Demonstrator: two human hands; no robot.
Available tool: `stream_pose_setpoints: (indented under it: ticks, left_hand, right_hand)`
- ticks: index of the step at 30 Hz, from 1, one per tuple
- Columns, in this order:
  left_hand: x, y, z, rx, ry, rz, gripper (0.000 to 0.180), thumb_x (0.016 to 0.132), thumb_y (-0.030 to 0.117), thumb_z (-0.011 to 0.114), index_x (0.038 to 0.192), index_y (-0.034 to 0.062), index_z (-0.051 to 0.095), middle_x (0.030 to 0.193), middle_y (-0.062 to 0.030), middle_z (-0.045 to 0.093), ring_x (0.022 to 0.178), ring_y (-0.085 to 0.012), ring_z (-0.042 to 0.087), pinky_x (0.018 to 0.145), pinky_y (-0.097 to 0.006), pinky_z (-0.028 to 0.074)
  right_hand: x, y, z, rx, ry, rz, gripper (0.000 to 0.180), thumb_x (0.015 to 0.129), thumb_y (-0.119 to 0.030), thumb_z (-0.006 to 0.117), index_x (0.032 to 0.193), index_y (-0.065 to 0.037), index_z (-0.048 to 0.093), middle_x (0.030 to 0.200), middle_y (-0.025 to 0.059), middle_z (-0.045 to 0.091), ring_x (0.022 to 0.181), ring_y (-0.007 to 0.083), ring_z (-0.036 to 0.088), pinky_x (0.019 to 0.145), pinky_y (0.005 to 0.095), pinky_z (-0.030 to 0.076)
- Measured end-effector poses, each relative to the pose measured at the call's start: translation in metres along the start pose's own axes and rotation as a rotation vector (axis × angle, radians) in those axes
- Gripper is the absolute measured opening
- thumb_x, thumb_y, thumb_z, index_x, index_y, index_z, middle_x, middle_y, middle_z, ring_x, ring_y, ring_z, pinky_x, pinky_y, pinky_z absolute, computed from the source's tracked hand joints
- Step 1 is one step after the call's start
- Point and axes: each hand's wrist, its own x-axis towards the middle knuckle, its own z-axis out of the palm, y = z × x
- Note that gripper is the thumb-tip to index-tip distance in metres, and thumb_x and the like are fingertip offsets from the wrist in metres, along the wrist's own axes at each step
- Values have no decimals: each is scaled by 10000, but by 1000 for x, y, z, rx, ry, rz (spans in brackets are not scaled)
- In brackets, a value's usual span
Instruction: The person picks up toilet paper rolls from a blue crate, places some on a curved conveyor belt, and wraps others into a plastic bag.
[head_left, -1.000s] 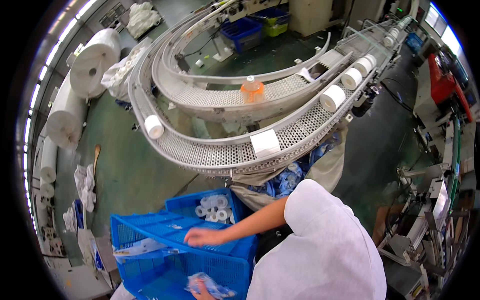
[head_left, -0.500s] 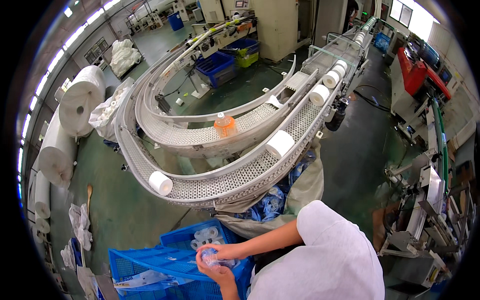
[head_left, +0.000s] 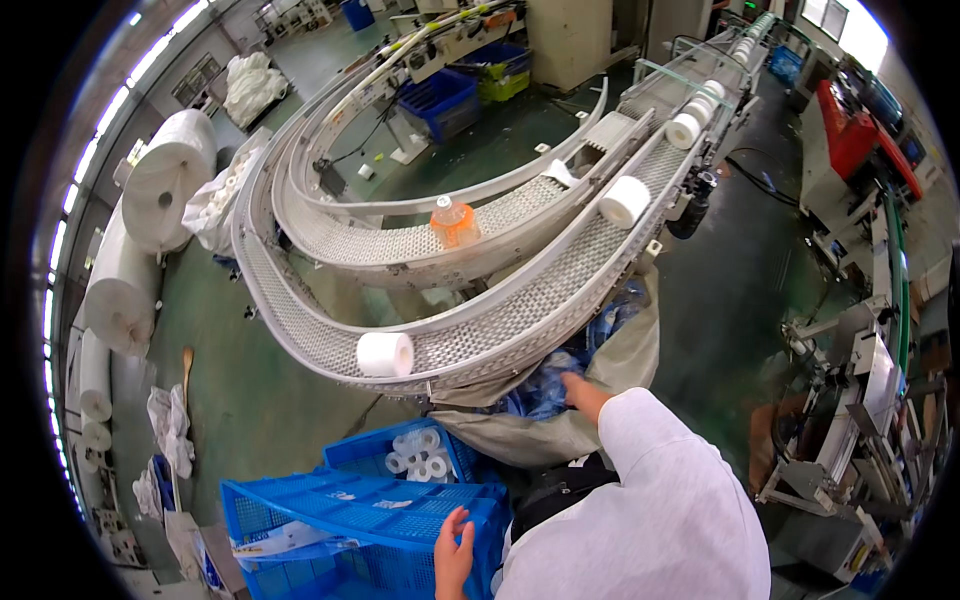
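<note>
My left hand (head_left: 455, 552) is raised beside the blue plastic crate (head_left: 350, 492), its fingers apart and nothing in them. My right hand (head_left: 579, 391) reaches into a beige cloth sack (head_left: 625, 372) at the foot of the conveyor, against crumpled blue-and-clear plastic film (head_left: 543, 388). Its fingertips are small and partly lost in the film, so their grip is unclear. A further part of the crates holds several small white rolls (head_left: 425, 452). On the curved conveyor (head_left: 480, 340) above, a white paper roll (head_left: 385, 354) lies on its side.
Another white roll (head_left: 625, 202) and several more sit farther up the belt. An orange-filled bottle (head_left: 455, 222) stands on the inner track. Large white rolls (head_left: 170, 180) are stacked at left. Red machinery (head_left: 842, 125) and metal frames stand at right.
My hands have parted; the clear plastic piece between them is gone from view. The right moved forward into the sack, the left stayed low by the crate. Rolls travelled along the belt.
</note>
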Motion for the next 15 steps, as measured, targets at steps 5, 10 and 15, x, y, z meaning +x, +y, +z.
stream_pose_setpoints:
  ticks: [5, 10, 15]
  left_hand:
    - [-11, 5, 3, 257, -75, 88, 374, 863, 219, 536, 1185, 29, 518, 1176, -210, 523, 1047, -395, 494, 903, -435, 382]
    - [-7, 13, 18, 356, 18, 158, 336, 829, 186, 569, 1122, 24, 540, 1097, -179, 576, 993, -320, 552, 868, -373, 417]
    - [-5, 21, 16, 374, -2, 121, 331, 822, 184, 566, 1114, 29, 542, 1078, -164, 585, 1006, -322, 543, 871, -382, 406]
  right_hand:
    - [49, 40, 51, 152, 409, 1051, 490, 785, -192, 604, 1208, -28, 419, 1162, 197, 498, 1034, 323, 522, 856, 418, 436]
    - [72, -103, 44, 433, 636, 997, 576, 800, -154, 547, 1299, -53, 278, 1236, 273, 333, 1106, 436, 390, 917, 455, 375]
    - [4, -156, 92, 168, -387, 134, 458, 830, -229, 475, 1256, -95, 376, 1252, 220, 355, 1132, 396, 387, 923, 452, 356]
